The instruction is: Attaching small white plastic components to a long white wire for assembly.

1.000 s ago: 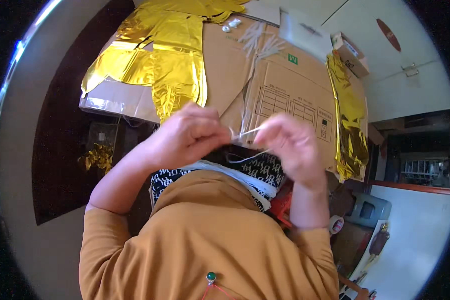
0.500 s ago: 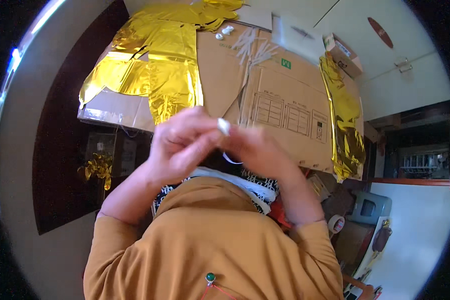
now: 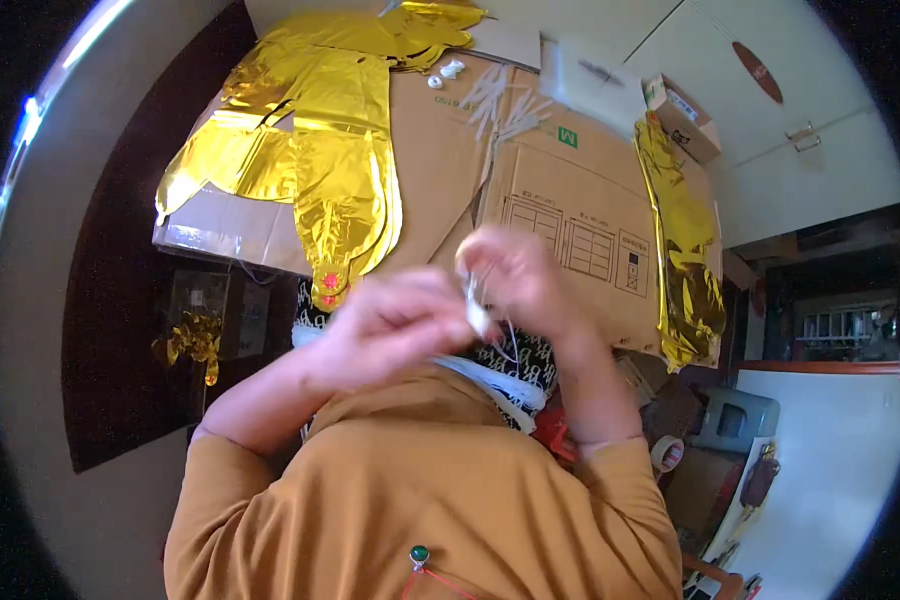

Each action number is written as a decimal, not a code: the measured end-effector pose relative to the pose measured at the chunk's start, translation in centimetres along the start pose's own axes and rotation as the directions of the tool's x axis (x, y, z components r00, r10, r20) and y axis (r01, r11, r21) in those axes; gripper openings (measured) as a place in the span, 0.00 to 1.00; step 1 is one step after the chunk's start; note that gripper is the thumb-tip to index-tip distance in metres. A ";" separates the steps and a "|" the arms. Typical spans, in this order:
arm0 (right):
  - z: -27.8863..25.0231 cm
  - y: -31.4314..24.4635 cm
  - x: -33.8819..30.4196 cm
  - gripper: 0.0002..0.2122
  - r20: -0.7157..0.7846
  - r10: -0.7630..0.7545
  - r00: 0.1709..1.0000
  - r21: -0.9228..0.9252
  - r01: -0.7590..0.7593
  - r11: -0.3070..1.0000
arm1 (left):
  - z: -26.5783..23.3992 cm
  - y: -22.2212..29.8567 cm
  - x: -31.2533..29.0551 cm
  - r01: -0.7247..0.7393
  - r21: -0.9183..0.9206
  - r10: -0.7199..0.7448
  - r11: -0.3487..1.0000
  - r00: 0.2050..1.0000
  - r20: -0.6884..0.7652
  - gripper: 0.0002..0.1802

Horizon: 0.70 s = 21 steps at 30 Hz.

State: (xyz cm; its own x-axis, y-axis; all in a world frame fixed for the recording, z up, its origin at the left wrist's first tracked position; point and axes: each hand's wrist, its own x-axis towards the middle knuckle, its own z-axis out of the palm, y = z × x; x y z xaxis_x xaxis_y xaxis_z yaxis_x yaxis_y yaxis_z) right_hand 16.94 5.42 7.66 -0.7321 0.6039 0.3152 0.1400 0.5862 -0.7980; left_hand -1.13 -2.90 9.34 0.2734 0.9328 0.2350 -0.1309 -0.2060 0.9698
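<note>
Left hand [image 3: 395, 320] grip pinched on small white piece [image 3: 477, 318], right hand [image 3: 515, 270] grip pinching thin white string [image 3: 505, 340] just beside, raised close for fine work. Beyond hands: flat cardboard [image 3: 570, 210], gold foil balloon [image 3: 320, 170].

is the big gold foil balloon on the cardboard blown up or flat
Flat. The gold foil balloon lies limp and creased on the cardboard, with no rounded bulge anywhere.
</note>
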 end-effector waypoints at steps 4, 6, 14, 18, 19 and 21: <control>-1.2 -4.1 -0.2 0.04 0.070 -0.001 0.998 0.312 -0.021 0.950 | -1.9 -1.5 0.3 0.009 0.361 0.066 0.932 0.979 -0.195 0.07; -2.6 -2.9 0.8 0.06 -0.243 0.101 0.965 0.088 -0.081 0.993 | -0.6 -1.7 0.4 -0.111 0.304 0.098 0.946 0.994 0.057 0.06; -2.3 -1.9 1.5 0.08 -0.174 -0.015 0.985 0.103 0.033 0.994 | -0.3 -2.0 0.4 0.040 0.175 -0.055 0.984 0.995 0.081 0.08; -1.3 -1.8 0.4 0.06 0.368 0.108 0.924 -0.040 -0.100 0.994 | -1.8 -1.3 1.8 0.052 0.074 -0.031 0.996 0.964 -0.264 0.07; -0.8 -2.6 0.4 0.07 0.226 -0.019 0.974 0.206 -0.029 0.978 | -2.4 -1.6 2.0 0.136 0.332 -0.042 0.934 0.960 -0.277 0.07; -1.7 -2.0 1.0 0.07 -0.112 -0.003 0.994 0.329 0.040 0.944 | -1.6 -3.2 1.2 0.079 0.257 -0.067 0.963 0.996 -0.057 0.06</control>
State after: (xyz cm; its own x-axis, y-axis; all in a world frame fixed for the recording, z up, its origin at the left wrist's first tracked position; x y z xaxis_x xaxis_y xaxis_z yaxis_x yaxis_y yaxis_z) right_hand 17.05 5.79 10.48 -0.6537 0.6585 0.3730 -0.1161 0.3997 -0.9093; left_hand -1.93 -0.67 6.45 0.2268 0.9598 0.1656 0.1407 -0.2005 0.9695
